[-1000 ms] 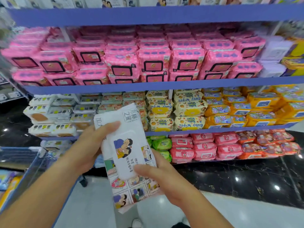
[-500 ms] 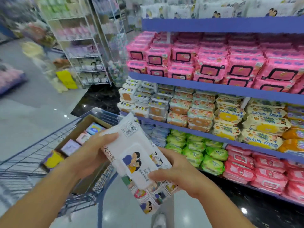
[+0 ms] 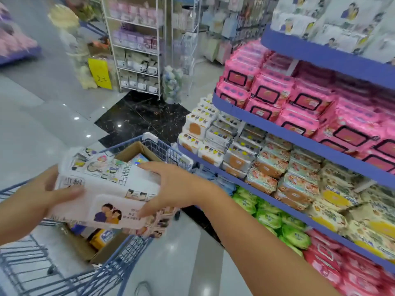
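Swung left from the shelves, the baby wipes pack [image 3: 111, 189] now lies almost flat above the cardboard box [image 3: 136, 149] at the shopping cart's [image 3: 159, 146] far end. The left hand [image 3: 40, 201] grips its left end, thumb on top; the right hand [image 3: 177, 189] curls spread fingers round its right end

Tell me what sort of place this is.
A shop aisle, likely a supermarket: blue shelves stacked with pink packs, a cart beside them, and a yellow price sign farther off.
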Available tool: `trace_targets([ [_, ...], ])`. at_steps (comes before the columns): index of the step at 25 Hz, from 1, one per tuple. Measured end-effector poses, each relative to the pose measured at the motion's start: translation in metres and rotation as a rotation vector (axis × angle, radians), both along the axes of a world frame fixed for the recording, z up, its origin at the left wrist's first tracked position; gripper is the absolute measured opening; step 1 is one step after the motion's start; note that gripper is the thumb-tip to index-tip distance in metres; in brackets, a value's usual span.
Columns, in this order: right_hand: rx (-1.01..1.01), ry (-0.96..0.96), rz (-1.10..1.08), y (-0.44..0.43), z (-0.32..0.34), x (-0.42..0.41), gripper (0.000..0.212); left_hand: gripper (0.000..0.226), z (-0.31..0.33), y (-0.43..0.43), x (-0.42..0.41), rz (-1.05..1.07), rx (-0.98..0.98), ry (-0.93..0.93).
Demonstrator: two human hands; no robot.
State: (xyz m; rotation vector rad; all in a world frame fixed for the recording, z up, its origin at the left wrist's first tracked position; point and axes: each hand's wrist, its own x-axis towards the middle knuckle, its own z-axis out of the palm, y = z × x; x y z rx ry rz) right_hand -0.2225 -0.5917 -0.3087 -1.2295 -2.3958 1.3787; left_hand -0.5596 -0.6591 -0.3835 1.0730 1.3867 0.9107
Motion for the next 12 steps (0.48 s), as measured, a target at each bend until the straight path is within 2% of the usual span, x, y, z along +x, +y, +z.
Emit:
trace_targets([
  [3, 0.040, -0.063, 0.060, 0.053, -0.014, -0.043, 0.101, 0.091, -0.051, 0.055, -0.066, 0.022, -0.038, 0.154],
  [5, 0.114, -0.169, 0.128, 0.086, -0.035, -0.065, 0.109, 0.083, -0.031, 0.074, -0.051, 0.016, -0.052, 0.283],
  [8, 0.149, -0.342, 0.270, 0.142, -0.073, -0.100, 0.113, 0.078, -0.035, 0.095, -0.038, -0.138, -0.148, 0.284],
  [12, 0.076, -0.477, 0.481, 0.217, -0.142, -0.141, 0.113, 0.091, -0.108, 0.127, -0.046, 0.036, -0.257, 0.250],
])
